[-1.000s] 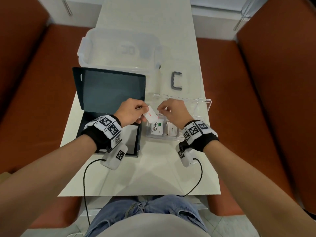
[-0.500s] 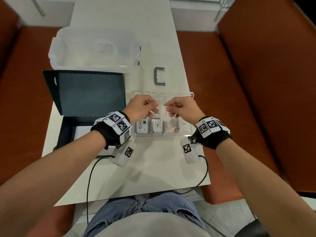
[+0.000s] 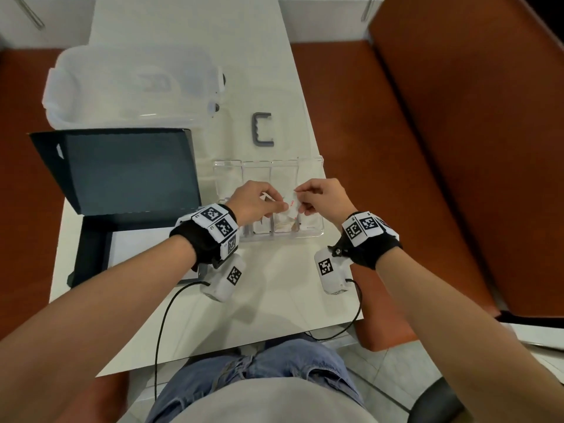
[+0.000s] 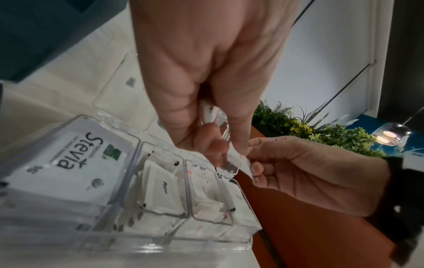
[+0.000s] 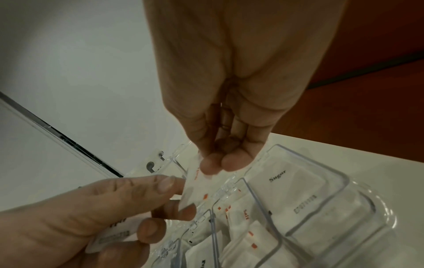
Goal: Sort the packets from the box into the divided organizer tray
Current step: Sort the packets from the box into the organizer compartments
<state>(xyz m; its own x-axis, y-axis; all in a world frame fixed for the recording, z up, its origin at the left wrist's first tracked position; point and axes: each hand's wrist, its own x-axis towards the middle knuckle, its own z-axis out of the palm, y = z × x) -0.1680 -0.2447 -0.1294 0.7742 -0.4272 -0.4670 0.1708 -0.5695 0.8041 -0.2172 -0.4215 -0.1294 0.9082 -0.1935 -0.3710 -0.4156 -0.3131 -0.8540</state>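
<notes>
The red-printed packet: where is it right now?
In the head view, the packet is pinched between the left hand and right hand, above the tray's third compartment from the left.

Looks like a café or restaurant booth: a narrow white table [image 3: 195, 35] runs up the middle of the frame, flanked left and right by rust-orange upholstered benches [image 3: 457, 148]. In the left wrist view, upper right, there's a hedge of leafy decorative greenery [image 4: 321, 132] and a glowing glass pendant lamp [image 4: 390, 134] against a blue wall. Pale floor tiles [image 3: 396, 377] show at bottom right.
</notes>
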